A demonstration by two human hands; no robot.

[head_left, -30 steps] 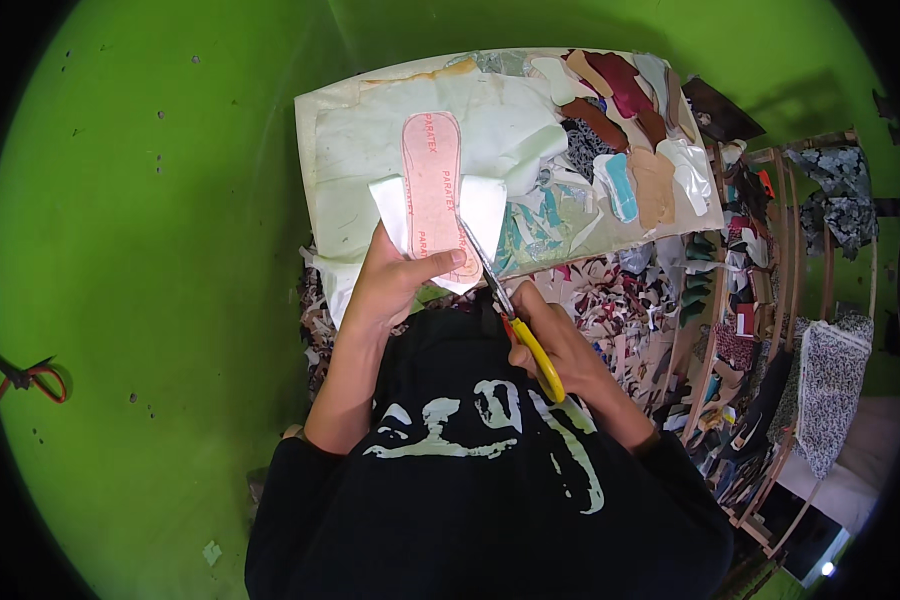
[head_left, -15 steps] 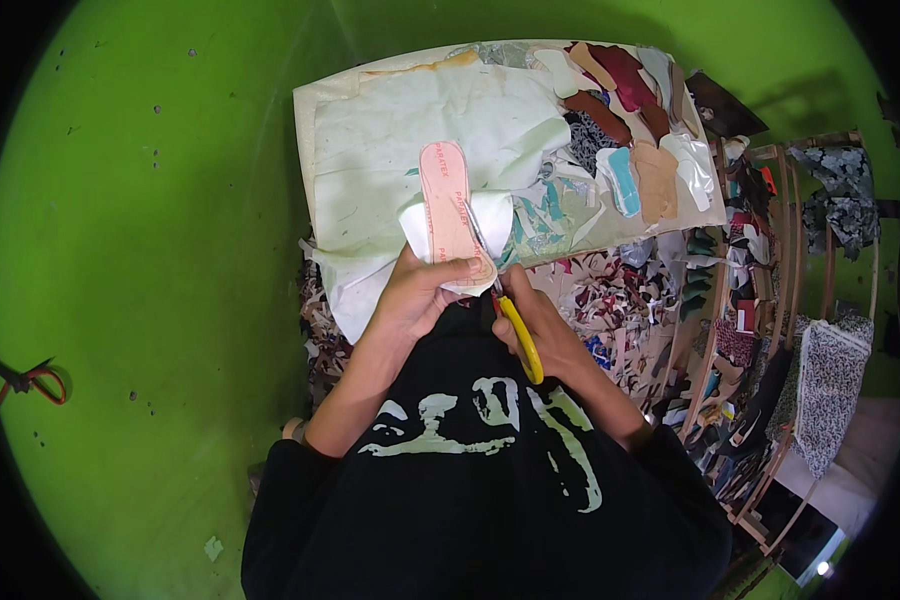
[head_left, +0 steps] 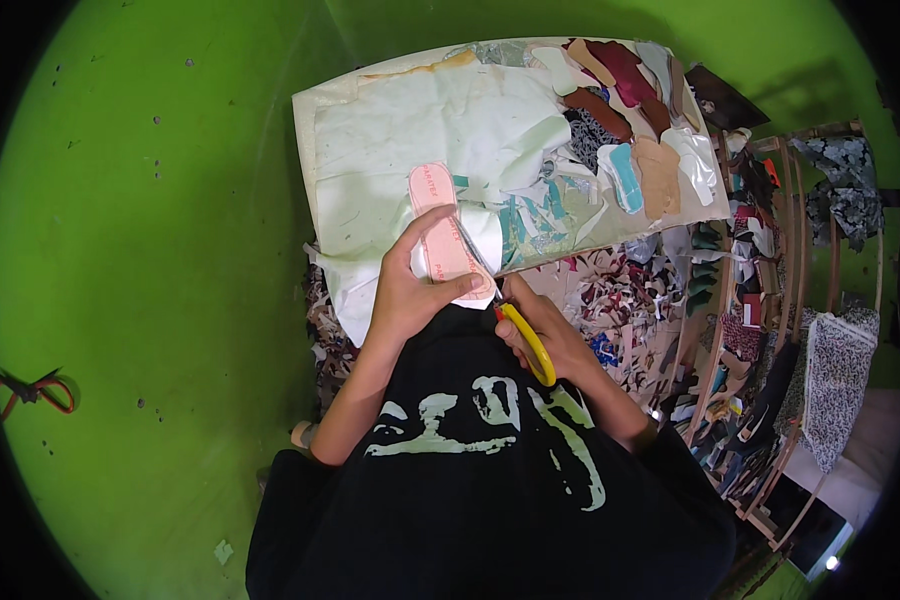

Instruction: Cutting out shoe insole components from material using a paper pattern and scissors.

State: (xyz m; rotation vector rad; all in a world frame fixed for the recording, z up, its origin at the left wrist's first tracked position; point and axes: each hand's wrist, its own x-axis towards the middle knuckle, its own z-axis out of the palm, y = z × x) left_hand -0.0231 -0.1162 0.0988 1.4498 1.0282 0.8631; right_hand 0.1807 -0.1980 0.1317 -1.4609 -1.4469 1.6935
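Observation:
My left hand (head_left: 412, 290) grips a pink insole (head_left: 432, 190) with red print, its thumb on the near end and a finger across the middle. White material (head_left: 486, 232) lies against the insole and sticks out past its right edge. In my right hand (head_left: 542, 325) is a pair of scissors with yellow handles (head_left: 530, 345). Their blades run up along the insole's right edge, at the white material; how far apart they are is hard to see. Both hands are held close to my body, at the near edge of the table (head_left: 340, 180).
White sheeting covers much of the tabletop. Teal offcuts (head_left: 545, 212) and several cut sole shapes, one of them tan (head_left: 656, 175), lie to the right. Scraps (head_left: 620, 300) heap below the table. A wooden rack (head_left: 785, 230) holding pieces stands at the right. Red-handled pliers (head_left: 36, 390) are far left.
The insole has come slightly nearer and to the left. My left fingers have shifted from its near end to reach across its middle. The scissors' handles have moved slightly right and nearer.

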